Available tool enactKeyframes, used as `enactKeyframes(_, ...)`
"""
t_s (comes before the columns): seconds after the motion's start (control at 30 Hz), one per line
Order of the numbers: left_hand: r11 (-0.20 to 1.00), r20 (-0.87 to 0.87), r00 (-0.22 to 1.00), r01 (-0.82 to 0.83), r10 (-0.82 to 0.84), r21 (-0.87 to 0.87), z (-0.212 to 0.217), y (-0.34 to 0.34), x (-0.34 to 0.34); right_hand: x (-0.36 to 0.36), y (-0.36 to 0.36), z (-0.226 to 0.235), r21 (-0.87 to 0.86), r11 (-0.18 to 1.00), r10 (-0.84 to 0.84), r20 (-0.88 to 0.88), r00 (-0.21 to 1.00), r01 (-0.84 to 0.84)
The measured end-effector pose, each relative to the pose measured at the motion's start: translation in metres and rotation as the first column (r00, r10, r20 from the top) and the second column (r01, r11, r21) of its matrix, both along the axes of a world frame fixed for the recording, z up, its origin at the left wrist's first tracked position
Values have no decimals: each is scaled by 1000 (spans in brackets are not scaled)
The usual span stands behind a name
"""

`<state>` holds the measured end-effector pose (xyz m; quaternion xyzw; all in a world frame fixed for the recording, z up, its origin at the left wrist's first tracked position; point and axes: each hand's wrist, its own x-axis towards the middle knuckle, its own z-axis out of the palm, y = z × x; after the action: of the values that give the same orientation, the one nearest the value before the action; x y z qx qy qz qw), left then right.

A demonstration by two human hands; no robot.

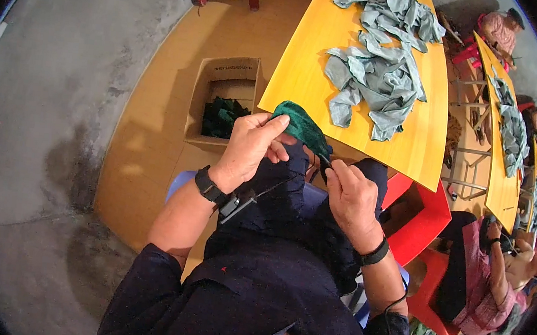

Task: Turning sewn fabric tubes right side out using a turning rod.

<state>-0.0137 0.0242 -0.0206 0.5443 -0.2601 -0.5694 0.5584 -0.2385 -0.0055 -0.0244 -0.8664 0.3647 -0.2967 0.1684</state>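
A dark green, velvety cloth piece (301, 127) stretches between my hands, above my lap and at the near corner of the table. My left hand (255, 141) grips its left end between thumb and fingers. At the tapered right end, my right hand (351, 191) is closed in a pinch on something thin and dark; I cannot tell whether that is the cloth's tip or a small tool. Pale grey-green cloth pieces (380, 81) lie in a loose, crumpled heap on the yellow table (302, 48), beyond my hands.
An open cardboard box (197, 112) with dark green cloth (223, 116) inside stands on the floor at left. Red plastic chairs (429, 212) are near my right side. Other people (487, 279) sit at further yellow tables (505, 190) to the right. A grey wall (79, 52) rises at left.
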Motion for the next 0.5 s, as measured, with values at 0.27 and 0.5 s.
enactKeyframes(0.27, 998, -31, 998, -57, 56, -14, 4, 5, -19, 7, -4, -3, 47, 999, -10, 23, 1000, 9)
enactKeyframes(0.5, 998, 48, 998, -47, 49, -38, -4, 10, -23, 16, 7, -10, 385, 923, -85, 170, 982, 13)
